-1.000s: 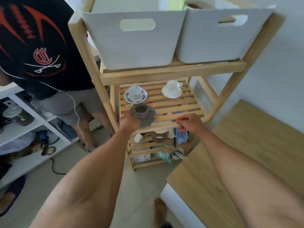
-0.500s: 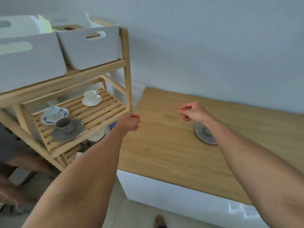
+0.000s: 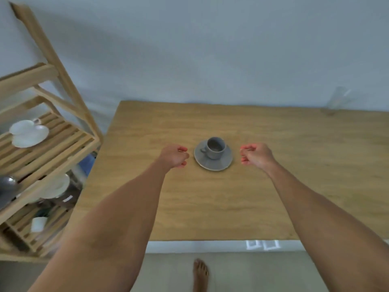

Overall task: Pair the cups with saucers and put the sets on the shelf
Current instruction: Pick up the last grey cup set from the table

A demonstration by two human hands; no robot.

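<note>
Grey ceramic cup sits upright on its round grey saucer on the wooden tabletop. I see my left hand and right hand flanking the saucer, fingers loosely curled, holding nothing. A white cup-and-saucer set rests on the slatted wooden shelf at left.
</note>
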